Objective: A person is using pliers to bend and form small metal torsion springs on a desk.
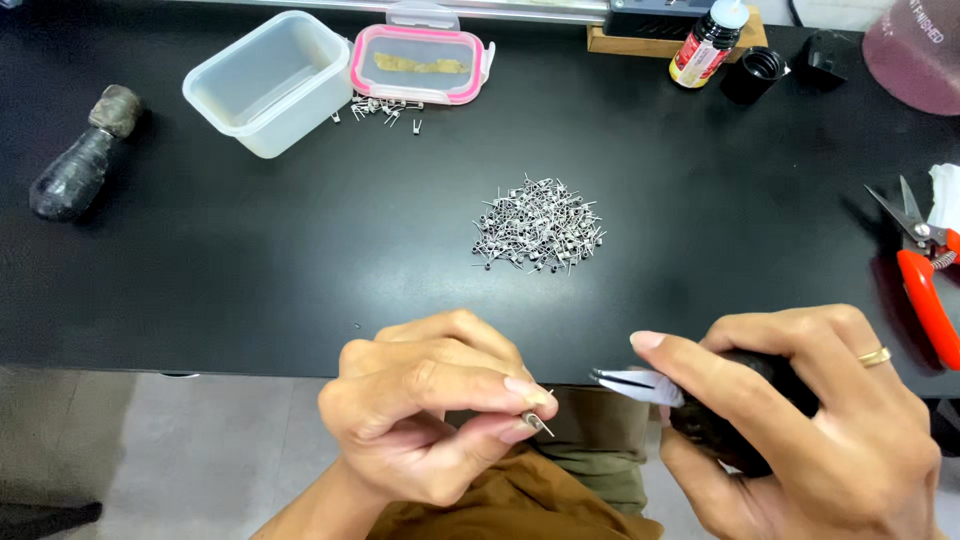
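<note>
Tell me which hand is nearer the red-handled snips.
Right. The right hand sits just left of and below the red-handled snips; the left hand is well across, near the table's front edge.

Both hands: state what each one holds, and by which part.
Left hand pinches a small wire coil between thumb and fingertips, around its coiled body. Right hand wraps a black tool by its body, its white-tipped end pointing at the coil.

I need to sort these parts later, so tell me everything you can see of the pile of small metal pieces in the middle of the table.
The pile of small metal pieces is a loose heap of tiny silvery wire coils with short straight legs sticking out, shiny like bare metal. It lies on the black table, tangled and roughly round. Neither hand touches it.
</note>
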